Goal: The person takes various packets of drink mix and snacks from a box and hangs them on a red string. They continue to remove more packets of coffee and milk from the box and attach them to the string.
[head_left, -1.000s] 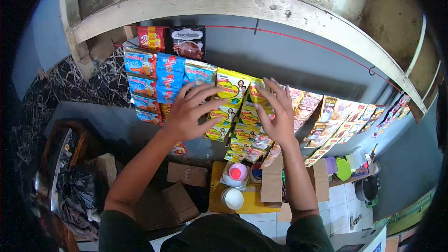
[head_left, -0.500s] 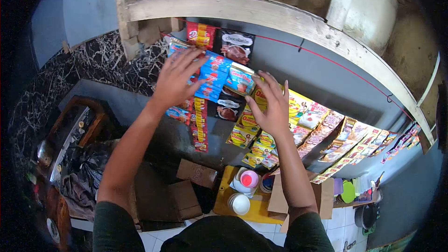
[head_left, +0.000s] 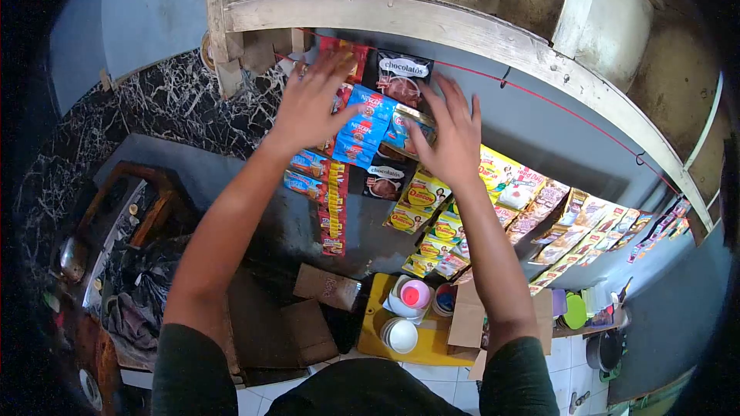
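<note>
Blue Nescafe sachets (head_left: 362,127) hang in a strip between my two hands. My left hand (head_left: 308,108) is open, its fingers stretched up over a red sachet (head_left: 356,65) near the string, its thumb beside the blue strip. My right hand (head_left: 453,135) is open too, fingertips by a black Chocolatos pack (head_left: 402,81) and thumb near a blue-and-white pack (head_left: 399,132) that it partly covers. Contact of the fingertips is hard to make out. Below hang a lower Chocolatos pack (head_left: 383,179), a long red strip (head_left: 333,219) and yellow Dancow sachets (head_left: 420,194).
A red string (head_left: 532,92) runs under the white wooden beam (head_left: 432,19). More sachet strips (head_left: 586,235) hang to the right. Below are cardboard boxes (head_left: 327,286), a yellow surface (head_left: 370,327) with white bowls (head_left: 401,335), and a black plastic bag (head_left: 154,270) at left.
Both hands have moved up, my left to the red sachet and my right toward the upper Chocolatos pack. The view has shifted slightly, and more of the blue strip shows.
</note>
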Demonstrator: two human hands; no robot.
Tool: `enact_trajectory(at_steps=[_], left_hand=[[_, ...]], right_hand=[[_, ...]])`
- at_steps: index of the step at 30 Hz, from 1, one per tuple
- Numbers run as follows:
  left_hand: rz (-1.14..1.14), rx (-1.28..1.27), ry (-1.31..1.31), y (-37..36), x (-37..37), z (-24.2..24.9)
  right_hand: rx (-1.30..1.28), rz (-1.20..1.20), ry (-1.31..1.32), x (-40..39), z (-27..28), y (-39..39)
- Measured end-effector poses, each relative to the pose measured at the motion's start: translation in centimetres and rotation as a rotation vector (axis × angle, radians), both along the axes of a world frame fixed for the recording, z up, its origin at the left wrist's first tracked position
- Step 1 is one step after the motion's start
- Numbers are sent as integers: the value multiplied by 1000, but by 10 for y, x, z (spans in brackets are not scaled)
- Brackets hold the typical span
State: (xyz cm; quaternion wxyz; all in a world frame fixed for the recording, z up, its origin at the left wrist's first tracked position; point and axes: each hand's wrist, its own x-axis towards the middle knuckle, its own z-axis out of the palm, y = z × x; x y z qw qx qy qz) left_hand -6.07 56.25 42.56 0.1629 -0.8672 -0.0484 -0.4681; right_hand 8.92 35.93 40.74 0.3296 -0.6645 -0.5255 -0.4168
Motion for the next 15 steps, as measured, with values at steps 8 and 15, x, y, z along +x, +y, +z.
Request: enact_trajectory(at_steps=[8,15], left_hand=[[111,48,7,25,17,14],[-28,-107,-60,2,0,1]], right_hand=[[-176,-247,-232,10,36,39],[-117,-24,-249,-3,25,23]])
